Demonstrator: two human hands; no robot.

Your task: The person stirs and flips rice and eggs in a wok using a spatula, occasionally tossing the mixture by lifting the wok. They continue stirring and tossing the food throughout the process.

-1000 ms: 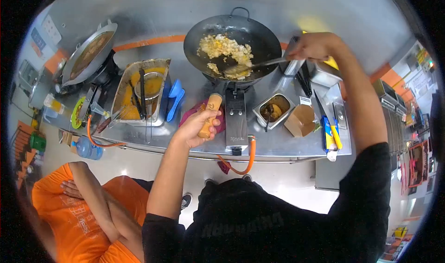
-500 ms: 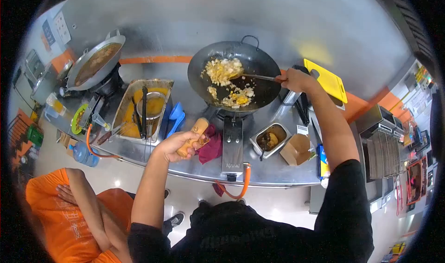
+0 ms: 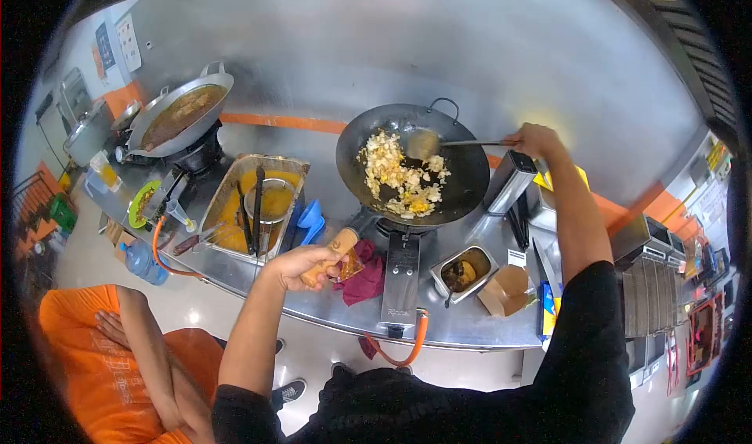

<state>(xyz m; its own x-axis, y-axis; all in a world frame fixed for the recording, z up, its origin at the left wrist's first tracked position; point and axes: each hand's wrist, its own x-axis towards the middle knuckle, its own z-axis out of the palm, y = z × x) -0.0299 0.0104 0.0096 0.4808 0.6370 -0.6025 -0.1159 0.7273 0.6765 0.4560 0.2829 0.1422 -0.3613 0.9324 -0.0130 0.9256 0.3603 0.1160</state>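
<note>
Item in hand: black round-bottomed steel wok (image 3: pixel 472 179), seated on the burner at the middle of the long steel counter (image 3: pixel 329 309), gripped by its light wooden stick handle (image 3: pixel 337 250). Left hand (image 3: pixel 300 266): fingers and thumb clamped round that handle, as in both earlier views. Right hand (image 3: pixel 536 140): fingers closed on the far end of a long-shafted metal ladle (image 3: pixel 424 143). Contents: loose yellow-and-white scrambled egg (image 3: pixel 395 178), lying across the wok's middle and left wall. Changed within the last second: ladle bowl, formerly low at the near side under the egg, now raised toward the far wall at the egg's far edge; egg, formerly bunched, now strewn wider. Judged meaning: one turning stroke just finished, stirring well under way. Nearby: maroon cloth (image 3: pixel 366 278) just beside the left hand; rectangular steel tray of yellow oil (image 3: pixel 294 167), left of the wok; small steel tub of brown sauce (image 3: pixel 486 258) and open cardboard box (image 3: pixel 505 290), right front; second wide wok of brown liquid (image 3: pixel 224 81), far left; person in orange shirt (image 3: pixel 82 358), arms folded, lower left.
</note>
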